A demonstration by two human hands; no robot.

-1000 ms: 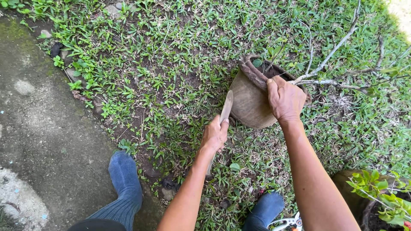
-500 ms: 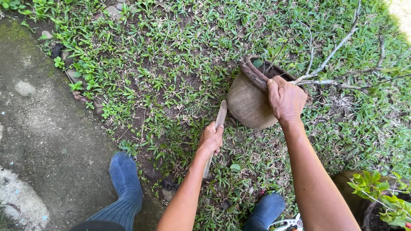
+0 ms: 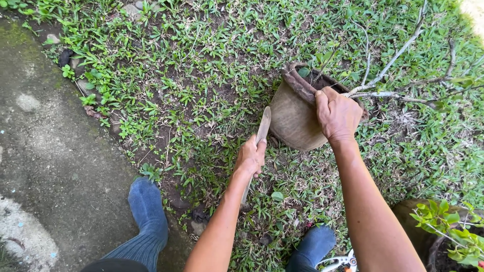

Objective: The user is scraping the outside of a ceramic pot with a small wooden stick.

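Head view looks straight down at a patch of low, patchy grass point(image 3: 191, 100) with bare dark soil showing between the tufts. Right of centre, at about one o'clock, a brown pot point(image 3: 295, 118) leans over toward the left, its rounded wall dull and earthy, its rim thick, rough and uneven. Thin grey woody branches point(image 3: 393, 55) rise out of it toward two o'clock, nearly leafless.

Right hand point(image 3: 338, 115) is clenched over the pot's rim at the near right side, fingers curled inside the mouth, holding the pot tilted. Left hand point(image 3: 251, 157), just below centre, is closed around the handle of a long, flat, pale blade point(image 3: 263, 126), whose tip points to twelve o'clock and lies just beside the pot's left wall; I cannot tell whether it touches.

As far as this shows, the pot is tipped but the plant sits in it with soil in the mouth; nothing has been lifted out or cut away, so I judge the work to be at an early stage.

At nine o'clock lies a damp, mossy concrete path point(image 3: 45, 151). Two feet in blue ribbed socks point(image 3: 147, 211) stand at six o'clock. Pruning shears point(image 3: 339, 262) with pale handles lie at five o'clock, and a leafy green potted plant point(image 3: 454, 231) sits at four o'clock.
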